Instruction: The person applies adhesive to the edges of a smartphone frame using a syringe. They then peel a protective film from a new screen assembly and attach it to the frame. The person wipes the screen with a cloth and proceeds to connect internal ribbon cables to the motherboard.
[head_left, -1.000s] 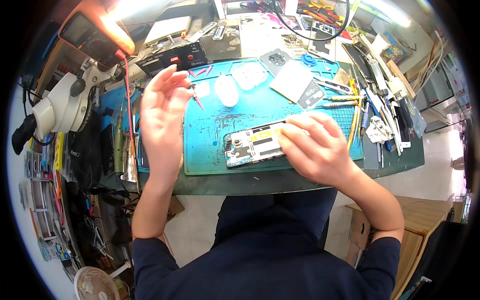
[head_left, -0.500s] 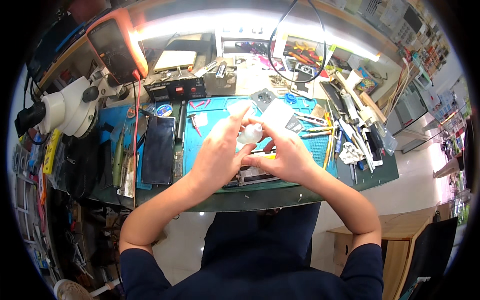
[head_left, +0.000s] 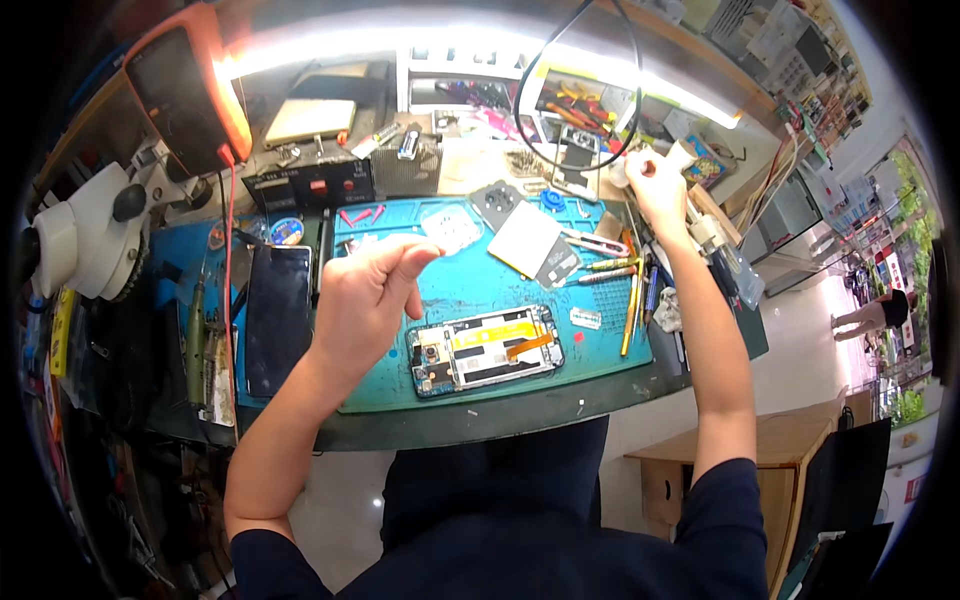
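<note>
My left hand (head_left: 368, 300) hovers over the left part of the blue work mat (head_left: 440, 290), thumb and forefinger pinched together; whatever they hold, if anything, is too small to make out. At the back right, my right hand (head_left: 660, 195) reaches over the tools, its fingers closed around a small pale bottle (head_left: 619, 174), mostly hidden by the fingers. An opened smartphone (head_left: 487, 350) lies on the mat in front of me, showing its inner boards, a yellow strip and an orange flex cable. A small clear bag (head_left: 452, 228) lies just beyond my left fingertips.
Screwdrivers and tweezers (head_left: 610, 265) lie right of a white card (head_left: 525, 240). A dark phone (head_left: 279, 320) rests left of the mat. A microscope (head_left: 85, 240) and an orange multimeter (head_left: 190, 90) stand at left. A black cable loop (head_left: 637, 95) hangs over the back.
My hands have parted. The right one has carried the small bottle to the back right; the left has moved left and lower. The opened smartphone, previously mostly covered, is now in full view.
</note>
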